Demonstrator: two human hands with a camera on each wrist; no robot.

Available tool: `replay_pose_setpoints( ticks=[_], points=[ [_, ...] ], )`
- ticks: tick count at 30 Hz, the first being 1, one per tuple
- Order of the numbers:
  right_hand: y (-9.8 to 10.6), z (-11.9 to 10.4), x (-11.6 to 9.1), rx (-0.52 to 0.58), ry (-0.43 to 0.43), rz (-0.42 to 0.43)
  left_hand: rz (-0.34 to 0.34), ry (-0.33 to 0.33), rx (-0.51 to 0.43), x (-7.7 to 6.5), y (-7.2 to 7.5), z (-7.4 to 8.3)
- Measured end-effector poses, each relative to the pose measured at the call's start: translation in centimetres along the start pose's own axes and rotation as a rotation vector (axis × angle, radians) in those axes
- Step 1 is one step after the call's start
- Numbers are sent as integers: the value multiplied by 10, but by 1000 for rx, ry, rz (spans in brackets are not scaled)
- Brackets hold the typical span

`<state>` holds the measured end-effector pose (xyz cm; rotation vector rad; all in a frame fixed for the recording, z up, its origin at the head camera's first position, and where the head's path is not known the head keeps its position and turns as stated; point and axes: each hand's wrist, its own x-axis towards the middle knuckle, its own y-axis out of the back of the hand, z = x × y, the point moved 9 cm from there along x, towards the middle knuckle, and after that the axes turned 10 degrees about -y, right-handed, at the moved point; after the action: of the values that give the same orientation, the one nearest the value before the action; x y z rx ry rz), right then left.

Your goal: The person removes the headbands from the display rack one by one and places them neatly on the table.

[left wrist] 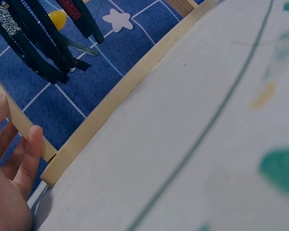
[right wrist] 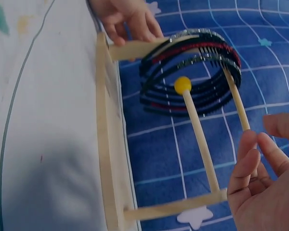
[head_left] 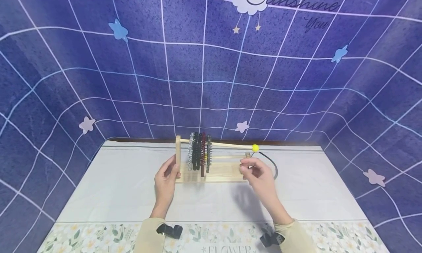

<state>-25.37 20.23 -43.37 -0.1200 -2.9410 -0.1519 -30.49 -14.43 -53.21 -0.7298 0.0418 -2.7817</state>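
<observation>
A wooden stand point(head_left: 221, 172) with two uprights and two rods is on the table. Several dark headbands point(head_left: 197, 152), some glittery and one deep red, hang side by side on its upper rod point(head_left: 230, 145). That rod ends in a yellow ball point(head_left: 255, 148); another yellow ball point(right wrist: 183, 85) tips the lower rod. My left hand point(head_left: 166, 179) grips the left upright point(head_left: 178, 150) between thumb and fingers. My right hand point(head_left: 262, 176), fingers loosely bent, is by the right upright, with nothing visible in it. Behind it curves a thin black band point(head_left: 275, 167), partly hidden.
A white cloth point(head_left: 125, 179) with a floral border covers the table. Close behind the stand, a blue curtain point(head_left: 217, 70) with a grid and stars rises, and it also runs along both sides.
</observation>
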Motion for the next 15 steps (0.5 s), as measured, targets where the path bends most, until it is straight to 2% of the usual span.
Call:
replay_pose_setpoints(
  ticks=[8,15],
  points=[
    [-22,-6,1,12,-8,-27,-5,-1,7,-1,0,-2],
    [-38,-10,3,31,-58,-38,-15,-4,24,0,1,-1]
  ],
)
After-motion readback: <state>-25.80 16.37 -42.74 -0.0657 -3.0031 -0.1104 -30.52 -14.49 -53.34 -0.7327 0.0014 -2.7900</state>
